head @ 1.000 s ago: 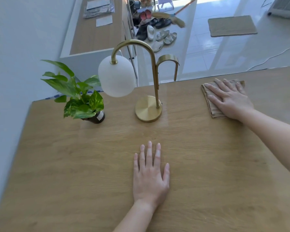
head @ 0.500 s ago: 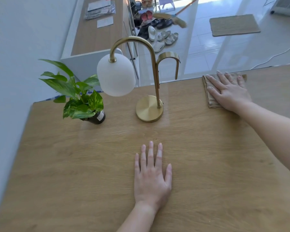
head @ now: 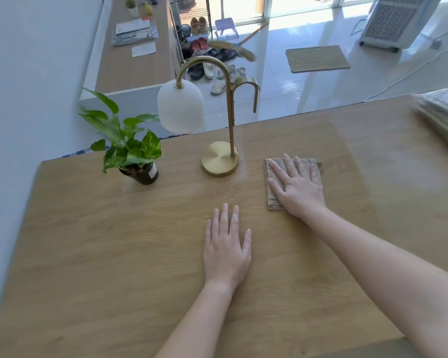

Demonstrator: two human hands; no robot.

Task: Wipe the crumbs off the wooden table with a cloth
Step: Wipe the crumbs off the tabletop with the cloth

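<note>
The right hand [head: 296,188] lies flat, fingers spread, pressing a folded tan cloth [head: 272,187] onto the wooden table [head: 114,254]; it grips nothing, the palm simply covers most of the cloth. The cloth sits just right of the round brass base of a gold arched table lamp [head: 219,158], near it but apart. The left hand [head: 226,250] rests palm down and open on bare wood, nearer the body and apart from the cloth, holding nothing. A small potted pothos plant [head: 130,148] stands toward the far left of the table, well apart from both hands. A stack of folded fabric [head: 442,115], blurred, lies at the far right edge. The far table edge runs just behind the lamp. Wide bare wood lies left of and below the left hand, and between the cloth and the fabric stack. No crumbs can be made out
</note>
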